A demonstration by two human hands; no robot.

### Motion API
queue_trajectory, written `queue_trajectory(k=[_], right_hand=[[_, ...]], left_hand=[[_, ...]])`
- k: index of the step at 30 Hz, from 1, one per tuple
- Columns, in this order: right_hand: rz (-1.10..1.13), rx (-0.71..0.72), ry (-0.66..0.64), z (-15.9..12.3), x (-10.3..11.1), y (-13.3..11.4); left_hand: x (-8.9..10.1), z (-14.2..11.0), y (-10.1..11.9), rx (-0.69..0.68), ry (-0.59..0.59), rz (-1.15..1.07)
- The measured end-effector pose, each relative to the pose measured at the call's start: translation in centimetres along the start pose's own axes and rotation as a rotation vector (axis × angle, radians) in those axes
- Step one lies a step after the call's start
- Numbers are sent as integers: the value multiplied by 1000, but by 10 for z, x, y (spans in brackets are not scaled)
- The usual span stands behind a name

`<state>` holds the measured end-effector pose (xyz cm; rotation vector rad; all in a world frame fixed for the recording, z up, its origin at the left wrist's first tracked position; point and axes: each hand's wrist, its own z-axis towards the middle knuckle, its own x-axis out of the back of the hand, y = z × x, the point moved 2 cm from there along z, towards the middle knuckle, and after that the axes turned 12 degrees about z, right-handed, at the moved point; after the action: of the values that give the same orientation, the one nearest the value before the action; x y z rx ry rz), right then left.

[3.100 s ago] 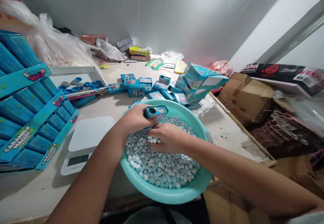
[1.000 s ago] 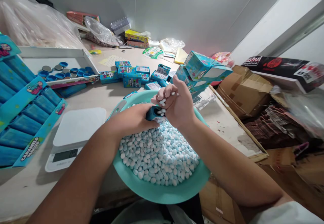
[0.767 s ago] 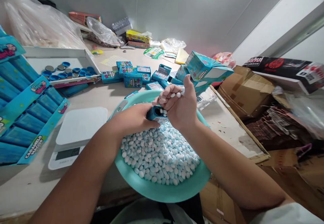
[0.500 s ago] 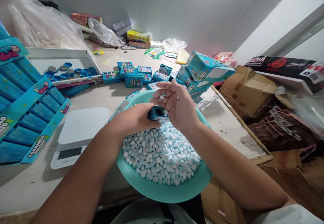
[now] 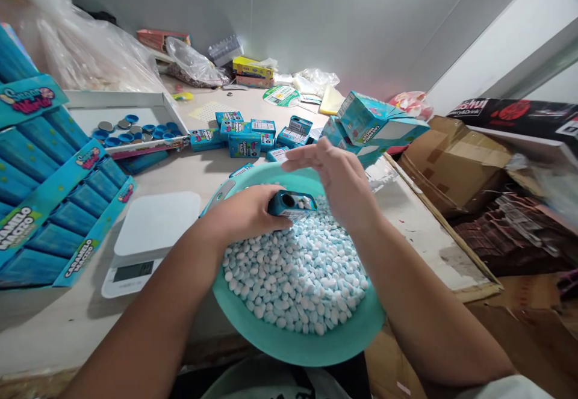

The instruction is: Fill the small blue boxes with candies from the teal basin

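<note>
The left hand (image 5: 241, 212) has its fingers (image 5: 273, 206) curled around a small blue printed box with a round hole in its end (image 5: 292, 204), held low over a mound of white-and-blue oval candies (image 5: 293, 284) in a round teal plastic basin (image 5: 298, 349). The right hand (image 5: 341, 182) hovers just beside the box, open and empty, its fingers (image 5: 307, 155) extended. The basin sits on the pale desk (image 5: 58, 342), near a white digital kitchen scale (image 5: 151, 233).
</note>
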<state>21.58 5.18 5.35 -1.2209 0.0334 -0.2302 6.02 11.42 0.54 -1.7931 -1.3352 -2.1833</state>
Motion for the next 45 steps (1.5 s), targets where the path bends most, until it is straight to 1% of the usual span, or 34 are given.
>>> queue_trajectory(k=[2,4,6,9,11,14,17,20,22,25,27,31,34,39,43,45], right_hand=[[-278,5,37,1,14,0],[-501,-70,-11,2,25,2],[-659,-178,-91,1,30,4],[-896,-276,-184,-3,25,4],[-1011,-274,-214,-7,17,1],[-1099,-253,-212,-11,8,-5],[-1111,-233,-198,-15,7,-10],[-1050,-185,-171,-17,9,-15],[-1002,-177,-192,-17,10,-16],[-931,-202,-250,-15,14,-13],[-843,-239,-262,-12,22,-8],[-559,-339,-303,-8,42,7],[-452,-356,-349,-7,49,16],[-466,-336,-318,-6,47,22],[-564,-342,-296,-6,42,12],[-607,-320,-277,-6,39,6]], left_hand=[[0,0,1,-28,-42,-3],[0,0,1,-22,-59,11],[0,0,1,-15,-64,10],[1,-1,1,-2,-71,7],[1,-1,1,1,-73,1],[1,-2,2,-9,-85,-21],[1,-1,2,0,-88,-17],[1,-1,2,4,-89,4],[0,-1,2,12,-88,14],[1,-1,1,21,-86,13],[1,-1,1,26,-86,8],[0,-1,1,33,-95,-2],[1,-1,2,28,-98,0],[2,-3,3,35,-99,11],[2,-2,3,41,-103,21],[2,0,2,38,-106,33]])
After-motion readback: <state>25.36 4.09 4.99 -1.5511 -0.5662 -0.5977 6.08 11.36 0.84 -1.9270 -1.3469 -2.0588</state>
